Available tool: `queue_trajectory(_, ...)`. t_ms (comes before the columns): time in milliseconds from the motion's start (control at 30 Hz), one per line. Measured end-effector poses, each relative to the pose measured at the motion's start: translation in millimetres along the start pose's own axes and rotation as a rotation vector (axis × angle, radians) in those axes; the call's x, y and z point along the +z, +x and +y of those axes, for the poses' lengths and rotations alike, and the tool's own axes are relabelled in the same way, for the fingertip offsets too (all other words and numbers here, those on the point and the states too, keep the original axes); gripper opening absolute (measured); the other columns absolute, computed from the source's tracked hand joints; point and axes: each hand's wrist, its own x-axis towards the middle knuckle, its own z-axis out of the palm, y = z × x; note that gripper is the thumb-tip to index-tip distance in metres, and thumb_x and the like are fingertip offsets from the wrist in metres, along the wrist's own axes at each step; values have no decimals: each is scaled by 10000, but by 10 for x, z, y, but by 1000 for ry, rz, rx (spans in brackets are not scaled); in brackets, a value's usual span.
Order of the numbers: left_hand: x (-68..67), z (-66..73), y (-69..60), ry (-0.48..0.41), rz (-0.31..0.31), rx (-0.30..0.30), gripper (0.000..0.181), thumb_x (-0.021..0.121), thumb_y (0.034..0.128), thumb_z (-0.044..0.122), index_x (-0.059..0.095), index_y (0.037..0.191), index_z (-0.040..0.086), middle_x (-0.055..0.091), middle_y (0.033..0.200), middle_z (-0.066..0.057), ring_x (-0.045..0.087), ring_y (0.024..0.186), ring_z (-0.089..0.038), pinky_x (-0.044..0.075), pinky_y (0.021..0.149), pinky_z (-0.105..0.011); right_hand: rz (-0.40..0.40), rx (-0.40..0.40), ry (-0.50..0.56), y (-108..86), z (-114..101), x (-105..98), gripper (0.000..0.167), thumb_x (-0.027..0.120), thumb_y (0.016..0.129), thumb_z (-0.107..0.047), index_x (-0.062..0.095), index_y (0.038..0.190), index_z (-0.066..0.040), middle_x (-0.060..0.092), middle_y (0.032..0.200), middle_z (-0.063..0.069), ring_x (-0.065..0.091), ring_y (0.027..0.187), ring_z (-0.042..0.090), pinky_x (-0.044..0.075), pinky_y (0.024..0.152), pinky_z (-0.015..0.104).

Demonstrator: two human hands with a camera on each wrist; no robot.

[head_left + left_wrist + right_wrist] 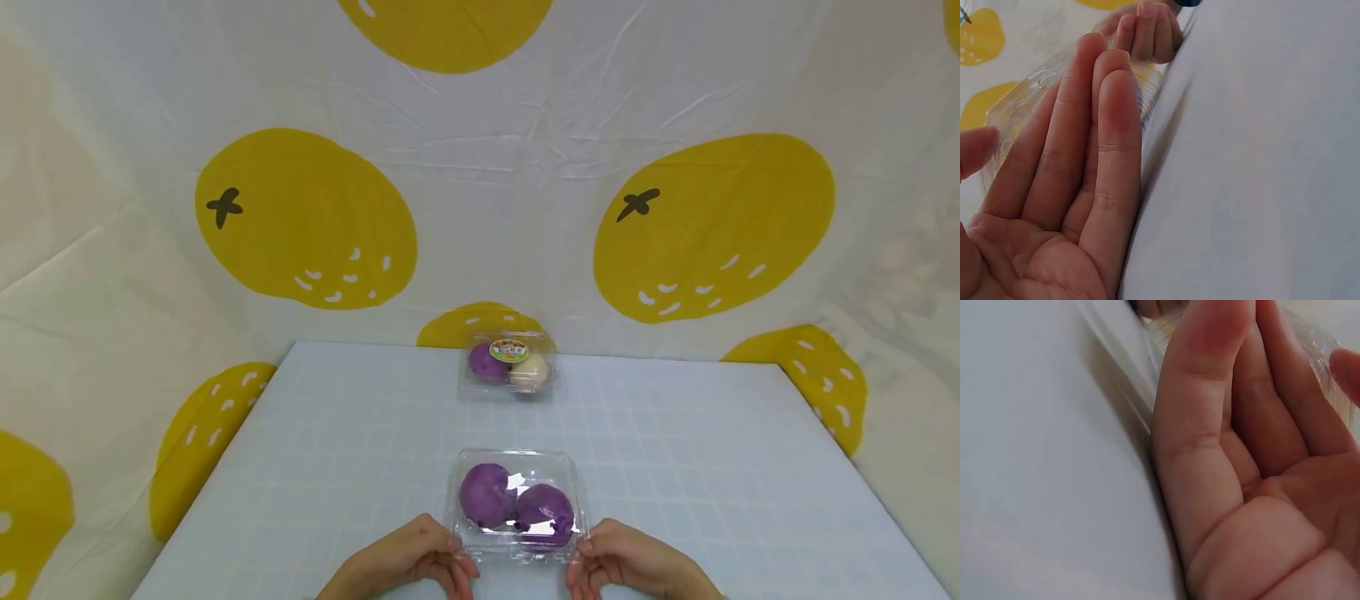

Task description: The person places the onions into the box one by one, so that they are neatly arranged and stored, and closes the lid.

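A clear plastic clamshell box [517,458] with two purple, rounded vegetables or fruits [487,496] inside sits near the front of the table; its lid looks closed. My left hand [412,557] pinches its near left corner, thumb on top and the other fingers below. At the near right corner, my right hand [630,560] holds the box the same way. The left wrist view has the box's edge [1038,81] between thumb and fingers, the lower fingers nearly straight. Part of the box [1322,353] also shows behind the right hand's fingers.
Farther back on the table [337,433] stands a second clear box [540,342], holding one purple and one pale round item, with an oval label [509,351] on it. A white cloth [502,208] printed with yellow fruits hangs behind and at both sides.
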Motion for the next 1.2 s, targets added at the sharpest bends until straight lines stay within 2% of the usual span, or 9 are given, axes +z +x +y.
queue_trajectory(67,-2,-11,3,-5,-7,19,424,372,1033,104,595,1113,-247,737,975,-165,716,878,-174,587,810,-289,-11,-10,7,-7,8,-6,430,257,1026,-43,447,1044,342,739,1020,98,668,856,106,571,778,232)
queue_trajectory(233,8,-18,-3,-16,3,32,418,377,1027,92,588,1116,-258,724,994,-224,721,889,-198,591,799,-295,-30,-25,13,-10,45,-18,430,237,1034,-40,463,1071,323,736,1037,108,673,879,125,570,800,251)
queue_trajectory(433,-3,-13,-3,1,3,4,422,380,1036,118,603,1127,-229,742,988,-127,722,901,-186,584,824,-294,-37,-30,20,-5,54,-25,431,236,1036,-41,418,1067,349,733,1042,97,677,896,129,566,804,241)
queue_trajectory(700,19,-30,11,25,48,17,417,391,1023,119,616,1116,-220,735,1004,-178,725,898,-203,577,865,-349,-32,-43,1,-7,57,-14,417,242,1035,-29,419,1037,349,736,1026,74,672,871,119,566,792,233)
queue_trajectory(967,27,-57,28,8,63,41,410,372,1011,80,587,1118,-252,738,992,-161,726,901,-209,575,869,-344,-22,-83,-11,4,73,1,412,240,1021,-26,416,984,345,736,988,39,657,828,102,558,770,220)
queue_trajectory(1133,53,-51,30,25,70,64,397,367,1003,56,594,1120,-248,706,1003,-270,726,890,-209,566,889,-354,-4,-98,-25,10,84,8,392,247,1001,-5,410,943,346,734,949,9,649,803,100,552,751,210)
queue_trajectory(1200,62,-44,31,34,76,68,391,369,1001,52,603,1119,-239,690,1009,-304,726,887,-208,562,897,-358,2,-101,-28,11,89,5,385,251,998,1,412,931,345,734,922,35,648,796,101,553,740,207)
